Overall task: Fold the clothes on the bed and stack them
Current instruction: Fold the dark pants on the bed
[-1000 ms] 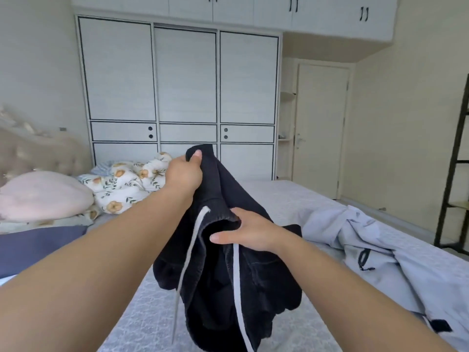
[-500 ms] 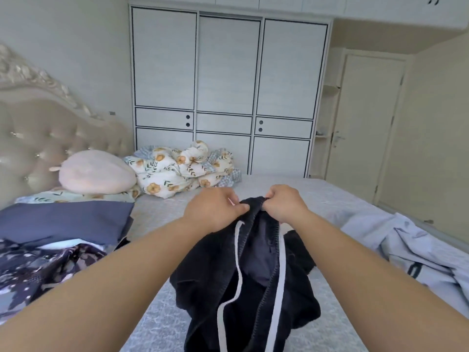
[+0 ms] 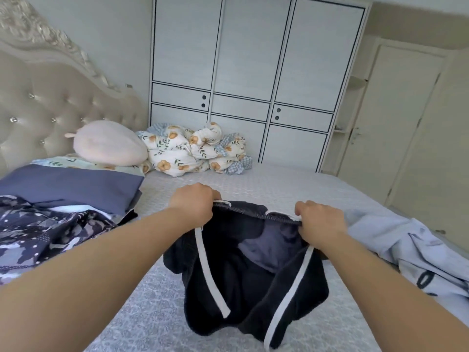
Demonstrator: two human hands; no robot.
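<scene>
Clearly you have each grip, left hand (image 3: 192,202) and right hand (image 3: 320,223), pinching one end of the black shorts' (image 3: 253,270) waistband and drawn apart, so the legs hang straight onto the bed (image 3: 291,184) before they are laid flat for folding.

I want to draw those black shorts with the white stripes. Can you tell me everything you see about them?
The black shorts with white side stripes look like soft knit fabric, with a gathered elastic waistband and a greyish lining showing inside. The left hand and right hand pinch the waistband's two ends, stretching it wide. The legs hang down crumpled, their lower part resting on the grey patterned bed sheet.
</scene>
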